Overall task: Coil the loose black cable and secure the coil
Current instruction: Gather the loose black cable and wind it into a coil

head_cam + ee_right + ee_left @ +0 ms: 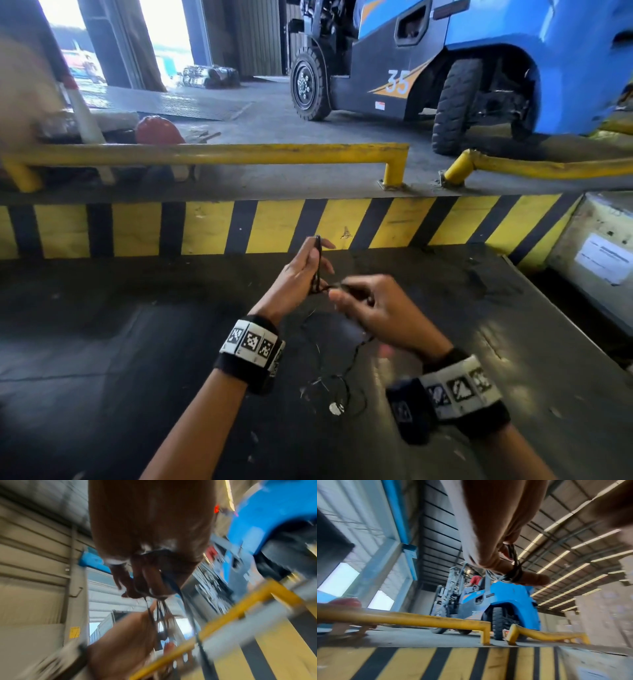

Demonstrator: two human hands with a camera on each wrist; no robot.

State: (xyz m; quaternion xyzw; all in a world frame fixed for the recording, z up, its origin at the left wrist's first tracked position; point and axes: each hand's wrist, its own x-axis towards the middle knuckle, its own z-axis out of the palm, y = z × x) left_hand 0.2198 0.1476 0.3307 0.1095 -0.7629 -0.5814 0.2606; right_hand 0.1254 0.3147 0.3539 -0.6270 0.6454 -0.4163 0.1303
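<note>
My left hand (301,270) holds a narrow upright coil of thin black cable (318,265) in front of the striped curb. In the left wrist view the loops (513,568) bunch round my fingers, with strands wound across them. My right hand (363,298), blurred with motion, pinches the free strand (334,286) just right of the coil. From there the loose cable (346,368) hangs down to the dark floor and ends in a small tangle (337,394). The right wrist view is heavily blurred; it shows cable strands (163,609) running from my curled fingers toward the left hand (123,639).
A yellow-and-black striped curb (274,226) and low yellow rails (219,152) stand ahead. A blue forklift (479,58) is parked beyond them, with a person in red seated in it (475,580). A concrete block (599,240) sits at right. A small white scrap (335,408) lies by the cable.
</note>
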